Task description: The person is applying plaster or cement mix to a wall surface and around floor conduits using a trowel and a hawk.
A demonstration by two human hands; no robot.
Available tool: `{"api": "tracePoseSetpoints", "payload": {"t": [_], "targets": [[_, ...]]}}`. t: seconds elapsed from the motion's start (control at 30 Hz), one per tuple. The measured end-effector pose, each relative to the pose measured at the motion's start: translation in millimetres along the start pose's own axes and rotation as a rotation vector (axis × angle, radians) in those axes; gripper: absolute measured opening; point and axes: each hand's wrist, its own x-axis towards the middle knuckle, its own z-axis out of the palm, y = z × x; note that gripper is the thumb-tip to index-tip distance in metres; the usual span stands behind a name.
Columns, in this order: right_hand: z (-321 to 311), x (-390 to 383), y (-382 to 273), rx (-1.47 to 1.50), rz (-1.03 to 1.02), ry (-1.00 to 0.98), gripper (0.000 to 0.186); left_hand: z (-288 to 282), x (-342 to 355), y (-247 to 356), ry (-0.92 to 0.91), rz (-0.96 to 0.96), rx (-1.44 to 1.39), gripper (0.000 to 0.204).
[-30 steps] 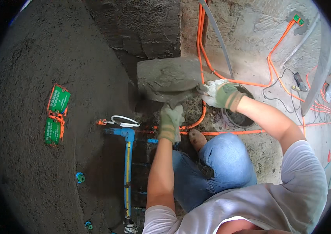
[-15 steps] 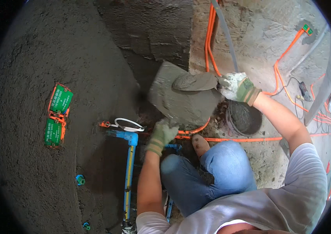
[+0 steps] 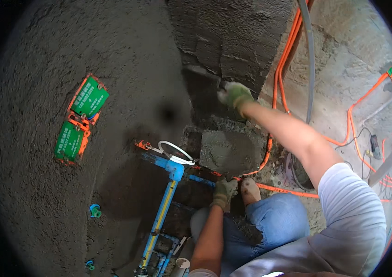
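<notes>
My right hand, in a green and white work glove, is closed round the handle of a trowel. The trowel lies against the wet grey mortar where two walls meet; its blade is hard to tell from the mortar. Lower down, my left hand, gloved too, grips a plasterer's hawk from its near edge. The grip under the board is hidden. Grey mortar coats the top of the hawk, which sits just below the right forearm.
Blue pipes and a white cable loop stick out at the left wall. Green-covered socket boxes sit in the plaster. Orange conduits run down the corner and along the floor. A mortar bucket stands partly behind my right arm.
My right hand has moved the trowel off the hawk and up to the wall corner. My left hand holds the hawk closer to my knees. The whole view has shifted.
</notes>
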Motion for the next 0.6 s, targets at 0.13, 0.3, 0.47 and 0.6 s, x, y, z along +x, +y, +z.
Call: {"api": "tracePoseSetpoints", "payload": {"t": [0.13, 0.3, 0.47, 0.6], "targets": [[-31.6, 40.1, -41.5, -0.168, -0.120, -0.179, 0.035, -33.3, -2.7, -16.1, -0.026, -0.164, -0.350, 0.024], [-94.1, 42.9, -77.6, 0.198, 0.183, -0.451, 0.023, -38.5, -26.1, -11.2, 0.001, -0.088, -0.078, 0.025], [-176.0, 24.2, -59.0, 0.135, 0.006, -0.437, 0.018, -6.2, -22.0, 2.8, -0.054, -0.130, -0.066, 0.034], [-193.2, -10.1, -36.0, 0.302, 0.169, -0.229, 0.022, 3.0, -11.4, -1.8, -0.138, -0.217, -0.192, 0.033]]}}
